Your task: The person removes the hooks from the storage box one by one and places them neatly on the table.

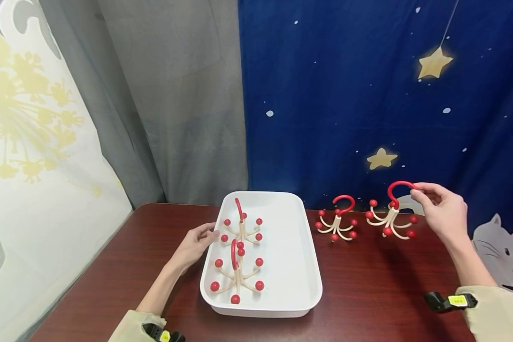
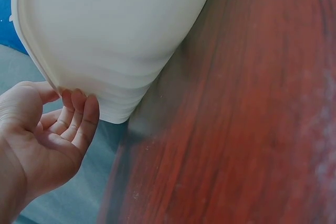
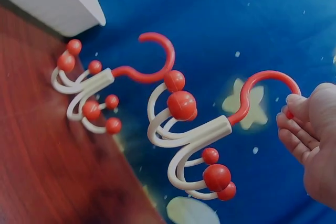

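Observation:
My right hand (image 1: 444,211) pinches the tip of the red hook on a white multi-arm hanger (image 3: 210,132). Red balls cap the hanger's curved arms, and it hangs above the table at the right. A matching hanger (image 1: 337,223) stands on the table just left of it, its red hook upward. On the other side, my left hand (image 1: 196,244) holds the left rim of a white plastic tub (image 1: 286,247), thumb and fingertips at the edge in the left wrist view. Along the tub's left half stand two more such hangers, a far one (image 1: 242,229) and a near one (image 1: 238,274).
A dark red-brown wooden table (image 1: 111,280) lies under everything. Behind its back edge hang a grey curtain (image 1: 188,118) and a blue curtain (image 1: 325,118) with stars. A white patterned cloth (image 1: 38,166) drapes down at the left.

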Demonstrator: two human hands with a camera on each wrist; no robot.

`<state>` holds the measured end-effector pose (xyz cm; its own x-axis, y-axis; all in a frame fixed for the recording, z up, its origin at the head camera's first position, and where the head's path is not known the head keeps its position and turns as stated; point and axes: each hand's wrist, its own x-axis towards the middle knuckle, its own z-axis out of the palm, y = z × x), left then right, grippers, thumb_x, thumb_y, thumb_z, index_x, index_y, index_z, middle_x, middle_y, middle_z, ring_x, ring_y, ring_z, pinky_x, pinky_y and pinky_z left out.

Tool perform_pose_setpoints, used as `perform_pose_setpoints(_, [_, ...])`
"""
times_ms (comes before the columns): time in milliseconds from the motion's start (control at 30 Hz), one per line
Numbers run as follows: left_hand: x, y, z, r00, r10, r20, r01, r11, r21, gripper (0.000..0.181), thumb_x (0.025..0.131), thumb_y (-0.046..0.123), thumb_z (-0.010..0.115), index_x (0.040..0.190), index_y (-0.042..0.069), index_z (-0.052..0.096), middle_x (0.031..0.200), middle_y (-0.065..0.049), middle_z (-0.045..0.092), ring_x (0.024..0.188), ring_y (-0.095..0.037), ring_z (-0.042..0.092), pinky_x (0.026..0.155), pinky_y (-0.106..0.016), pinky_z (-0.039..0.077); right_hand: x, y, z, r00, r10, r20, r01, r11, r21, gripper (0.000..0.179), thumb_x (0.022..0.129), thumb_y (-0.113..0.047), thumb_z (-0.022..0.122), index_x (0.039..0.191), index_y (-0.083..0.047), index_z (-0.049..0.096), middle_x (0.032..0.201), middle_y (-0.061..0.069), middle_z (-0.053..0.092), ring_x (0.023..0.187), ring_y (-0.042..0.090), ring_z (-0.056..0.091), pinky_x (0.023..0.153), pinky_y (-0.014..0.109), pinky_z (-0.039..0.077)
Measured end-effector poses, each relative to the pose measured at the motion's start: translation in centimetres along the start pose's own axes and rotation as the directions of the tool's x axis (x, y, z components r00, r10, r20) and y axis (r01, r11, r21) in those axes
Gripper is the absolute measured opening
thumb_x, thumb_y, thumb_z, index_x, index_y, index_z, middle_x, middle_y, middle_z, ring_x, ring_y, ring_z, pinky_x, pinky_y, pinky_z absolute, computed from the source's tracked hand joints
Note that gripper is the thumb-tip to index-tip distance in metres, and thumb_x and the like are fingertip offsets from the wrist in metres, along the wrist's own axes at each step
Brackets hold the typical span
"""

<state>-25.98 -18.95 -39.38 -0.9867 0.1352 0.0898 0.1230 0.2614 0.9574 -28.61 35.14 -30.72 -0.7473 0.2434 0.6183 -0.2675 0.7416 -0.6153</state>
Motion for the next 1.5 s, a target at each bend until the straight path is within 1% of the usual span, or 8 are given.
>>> perform_pose_setpoints(233, [0.1,0.0,0.1,1.000,-0.009,0.000,0.009,1.000,-0.006,0.045,0.092,0.014,0.055,0.131,-0.005,0.042,0.097,-0.025,0.059,0.092,-0.033,0.061,0.081,-0.034,0.050,-0.1,2.5,0.7,0.998,0.057,0.027,-0.055,0.995,-0.088,0.030,0.086,-0.034,0.063,0.105,-0.010,0.066,0.071,-0.031,0.053,0.063,-0.019,0.046,0.061,0.019,0.035])
perform_pose_setpoints(400, [0.1,-0.1,0.1,1.000,-0.003,0.001,0.003,1.000,-0.008,0.045,0.092,0.013,0.055,0.131,-0.005,0.042,0.098,-0.026,0.059,0.093,-0.035,0.061,0.082,-0.037,0.049,-0.3,3.9,1.1,0.993,0.106,0.043,-0.101,0.990,-0.101,0.034,0.086,-0.035,0.063,0.106,-0.008,0.065,0.071,-0.025,0.057,0.062,-0.018,0.046,0.059,0.019,0.036])
perform_pose_setpoints(567, [0.2,-0.1,0.2,1.000,-0.001,0.004,0.001,1.000,-0.007,0.044,0.092,0.013,0.055,0.131,-0.005,0.043,0.098,-0.026,0.059,0.093,-0.035,0.061,0.083,-0.038,0.049,-0.6,5.0,1.5,0.985,0.158,0.064,-0.150,0.983,-0.107,0.038,0.086,-0.036,0.062,0.109,-0.006,0.064,0.074,-0.026,0.057,0.066,-0.019,0.043,0.062,0.020,0.036])
perform_pose_setpoints(833, [0.2,-0.3,0.2,1.000,0.001,0.007,-0.001,1.000,-0.022,0.044,0.092,0.013,0.055,0.131,-0.005,0.043,0.099,-0.028,0.059,0.094,-0.036,0.060,0.083,-0.039,0.049,-1.0,6.5,2.4,0.980,0.193,0.057,-0.184,0.974,-0.129,0.036,0.086,-0.037,0.063,0.107,-0.008,0.065,0.071,-0.031,0.052,0.066,-0.018,0.040,0.062,0.025,0.033])
perform_pose_setpoints(1067, [0.2,-0.3,0.1,1.000,0.007,0.010,-0.007,1.000,-0.025,0.044,0.092,0.013,0.055,0.131,-0.005,0.043,0.099,-0.028,0.059,0.094,-0.036,0.060,0.083,-0.040,0.049,-1.1,6.9,2.6,0.980,0.191,0.061,-0.182,0.975,-0.126,0.038,0.085,-0.039,0.062,0.108,-0.009,0.065,0.074,-0.032,0.053,0.068,-0.022,0.038,0.065,0.025,0.033])
perform_pose_setpoints(1300, [0.0,0.0,0.1,1.000,0.004,0.000,-0.004,1.000,-0.001,0.044,0.092,0.013,0.055,0.131,-0.005,0.043,0.099,-0.027,0.059,0.094,-0.036,0.060,0.083,-0.039,0.049,-1.2,6.8,2.3,0.983,0.165,0.084,-0.152,0.978,-0.141,0.044,0.084,-0.044,0.062,0.111,-0.010,0.064,0.081,-0.018,0.063,0.072,-0.021,0.037,0.066,0.025,0.034])
perform_pose_setpoints(1400, [-0.2,0.1,0.1,1.000,-0.003,-0.004,0.003,1.000,0.001,0.044,0.092,0.013,0.056,0.130,-0.005,0.044,0.099,-0.027,0.059,0.094,-0.035,0.060,0.083,-0.037,0.049,-1.1,6.6,2.2,0.985,0.158,0.074,-0.146,0.978,-0.146,0.047,0.083,-0.047,0.061,0.113,-0.011,0.064,0.084,-0.013,0.066,0.073,-0.021,0.037,0.069,0.025,0.034])
perform_pose_setpoints(1500, [-0.2,0.2,0.0,1.000,-0.004,-0.004,0.004,1.000,-0.002,0.044,0.092,0.013,0.056,0.130,-0.005,0.044,0.100,-0.027,0.059,0.094,-0.035,0.060,0.082,-0.037,0.049,-1.0,6.1,1.9,0.985,0.161,0.059,-0.152,0.979,-0.136,0.048,0.083,-0.047,0.062,0.115,-0.012,0.064,0.086,-0.012,0.067,0.073,-0.022,0.037,0.071,0.026,0.035])
